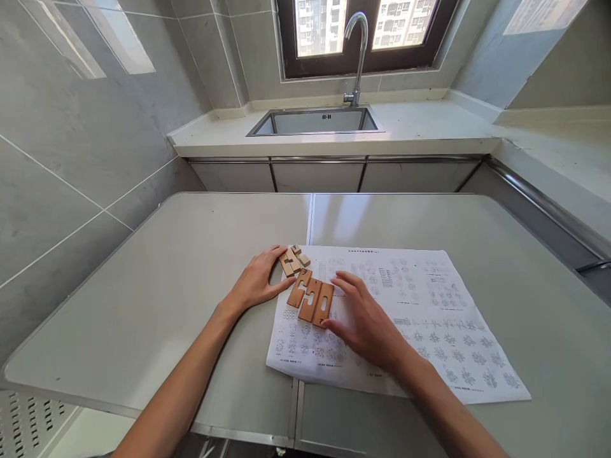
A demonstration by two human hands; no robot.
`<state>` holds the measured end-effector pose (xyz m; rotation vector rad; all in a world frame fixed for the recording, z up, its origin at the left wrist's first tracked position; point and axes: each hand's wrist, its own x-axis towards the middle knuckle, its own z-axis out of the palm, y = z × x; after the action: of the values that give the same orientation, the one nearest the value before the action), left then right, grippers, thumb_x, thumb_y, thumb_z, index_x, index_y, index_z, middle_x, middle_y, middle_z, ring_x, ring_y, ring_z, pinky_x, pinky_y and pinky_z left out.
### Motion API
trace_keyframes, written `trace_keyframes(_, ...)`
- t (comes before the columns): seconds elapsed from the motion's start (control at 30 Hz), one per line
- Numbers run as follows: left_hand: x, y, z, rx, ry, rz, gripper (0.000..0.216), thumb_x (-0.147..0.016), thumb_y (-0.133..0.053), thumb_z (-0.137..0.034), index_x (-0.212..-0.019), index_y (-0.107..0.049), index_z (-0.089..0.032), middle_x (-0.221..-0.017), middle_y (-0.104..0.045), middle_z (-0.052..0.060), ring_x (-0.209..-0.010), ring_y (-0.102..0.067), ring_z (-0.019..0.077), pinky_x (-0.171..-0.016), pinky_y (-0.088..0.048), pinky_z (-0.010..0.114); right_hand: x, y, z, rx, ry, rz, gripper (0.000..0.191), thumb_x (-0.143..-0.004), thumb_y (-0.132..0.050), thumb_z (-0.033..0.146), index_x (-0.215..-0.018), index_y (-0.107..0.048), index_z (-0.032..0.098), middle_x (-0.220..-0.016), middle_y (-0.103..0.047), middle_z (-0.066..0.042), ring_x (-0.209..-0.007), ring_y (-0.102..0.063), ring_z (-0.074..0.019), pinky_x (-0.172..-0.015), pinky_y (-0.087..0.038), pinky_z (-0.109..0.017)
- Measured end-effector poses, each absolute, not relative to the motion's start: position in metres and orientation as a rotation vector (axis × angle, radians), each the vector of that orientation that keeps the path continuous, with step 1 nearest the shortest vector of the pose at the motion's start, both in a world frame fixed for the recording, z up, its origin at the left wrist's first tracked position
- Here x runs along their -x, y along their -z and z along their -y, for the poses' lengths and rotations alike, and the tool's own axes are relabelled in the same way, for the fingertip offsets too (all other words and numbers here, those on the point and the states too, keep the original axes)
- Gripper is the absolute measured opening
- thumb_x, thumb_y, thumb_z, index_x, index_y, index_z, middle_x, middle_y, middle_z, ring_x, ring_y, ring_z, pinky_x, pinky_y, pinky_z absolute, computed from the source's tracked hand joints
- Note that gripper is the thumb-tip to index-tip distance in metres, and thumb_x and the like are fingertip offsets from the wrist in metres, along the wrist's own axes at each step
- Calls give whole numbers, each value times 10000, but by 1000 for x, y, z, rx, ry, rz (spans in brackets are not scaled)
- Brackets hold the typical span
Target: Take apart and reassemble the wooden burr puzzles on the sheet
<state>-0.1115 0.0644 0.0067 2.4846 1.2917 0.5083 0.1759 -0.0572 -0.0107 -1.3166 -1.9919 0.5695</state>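
Note:
Three flat brown wooden puzzle pieces with cut-out slots lie side by side on a printed instruction sheet (410,356): a left piece (296,294), a middle piece (310,301) and a right piece (324,305). Just behind them sit several lighter wooden puzzle pieces (292,262), grouped at the sheet's upper left corner. My left hand (260,278) rests around the left side of the light pieces, thumb and fingers apart, thumb tip near the left brown piece. Beside the right brown piece is my right hand (367,324), fingers spread, its thumb at the piece's lower end.
The sheet lies on a pale folding table (210,235) with a seam down its middle. Beyond the table are a white counter (429,121), a metal sink (312,121), a tall faucet (360,57) and a window. A grey tiled wall (95,114) borders the left side.

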Motion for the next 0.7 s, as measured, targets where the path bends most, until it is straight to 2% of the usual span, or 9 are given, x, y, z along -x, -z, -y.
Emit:
trace_keyframes(0.07,111,-7,-64,-2482,-500,-1296,763,-978,-635,-620,-1605,-419,-244,-1629,-523,129,-1534,-457,361,-1251,-405,545,-183,8,76,1448,-570,1804,473,-1062,-576,451,-1489,-485,269,-1600,-496,-150,-1412,-576,-338,-1104,-576,-539)
trace_keyframes(0.13,111,-7,-64,-2479,-500,-1297,760,-981,-634,-615,-1609,-417,-247,-1630,-523,125,-1537,-455,362,-1250,-407,545,-192,5,98,1573,-540,1614,347,-1072,-546,476,-1346,-608,273,-1497,-600,-127,-1273,-669,-321,-1039,-609,-505)
trace_keyframes(0.23,111,-7,-64,-2485,-495,-1287,760,-980,-644,-601,-1614,-413,-250,-1631,-525,122,-1539,-453,364,-1253,-405,551,-202,6,132,1725,-527,1382,335,-1033,-594,535,-1232,-687,282,-1316,-725,-93,-1034,-760,-282,-842,-658,-393)
trace_keyframes(0.27,111,-7,-64,-2486,-493,-1287,760,-981,-644,-598,-1615,-411,-251,-1631,-526,121,-1539,-452,365,-1253,-404,554,-204,7,141,1781,-548,1320,348,-1028,-596,548,-1224,-699,280,-1266,-752,-89,-1024,-768,-282,-814,-654,-368)
trace_keyframes(0.37,111,-8,-63,-2483,-482,-1303,760,-985,-636,-606,-1617,-408,-251,-1636,-518,125,-1536,-457,368,-1250,-408,560,-203,13,158,1862,-613,1192,376,-996,-618,600,-1134,-742,273,-1106,-808,-68,-990,-788,-282,-794,-642,-328)
trace_keyframes(0.5,112,-8,-63,-2473,-491,-1316,765,-979,-647,-616,-1610,-407,-256,-1637,-513,122,-1523,-469,365,-1249,-414,560,-191,18,159,1860,-635,1178,337,-1012,-602,565,-1091,-741,268,-1116,-796,-60,-991,-774,-269,-850,-631,-330)
trace_keyframes(0.7,110,-9,-61,-2410,-545,-1317,751,-976,-669,-604,-1602,-394,-292,-1612,-538,96,-1479,-521,338,-1234,-450,532,-186,23,153,1641,-568,1346,194,-1033,-613,414,-1040,-734,262,-1084,-776,-58,-944,-758,-239,-866,-621,-321)
